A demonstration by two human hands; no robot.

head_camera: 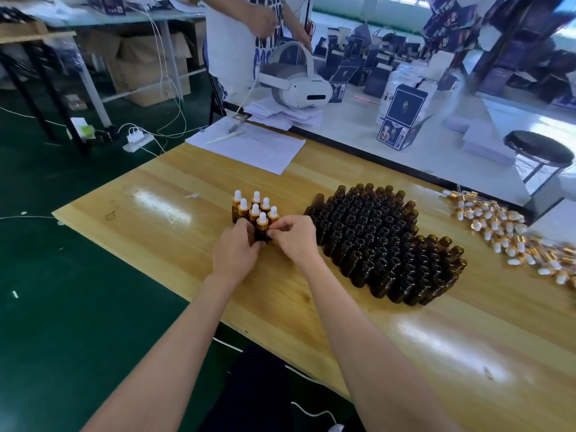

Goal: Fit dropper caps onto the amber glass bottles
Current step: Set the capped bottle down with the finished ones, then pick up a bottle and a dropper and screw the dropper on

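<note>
Amber bottle [261,237], small and dark brown, stands on the near-left part of the wooden desk [149,226], held between both hands. It wears a gold-collared dropper cap [262,222] with a white rubber bulb. The left hand [237,252] curls its fingers [240,226] round the bottle's left side. The right hand [296,241] pinches the right side just below the collar with thumb and forefinger.

Just behind it, packed close, stand six more capped bottles [254,208] of the same look. To the right, near but apart, a large block of uncapped bottles [383,241] stands upright, shoulder to shoulder, necks open; whether anything is inside them cannot be told. Farther right, well apart from the hands, loose dropper caps [498,229] lie in a long heap on their sides toward the desk's far edge.

At the far-left corner of the desk lie sheets of paper [249,148] with a pen [235,124] on top. Beyond, a white desk [358,126] carries a stack of papers topped by a white headset [296,84], and dark printed boxes [402,116]. A black round stool [539,148] stands at the right. Another person [230,42] in a white printed top stands behind the headset. On the green floor [62,275] at the left lies a white power strip [137,141] with cables.
</note>
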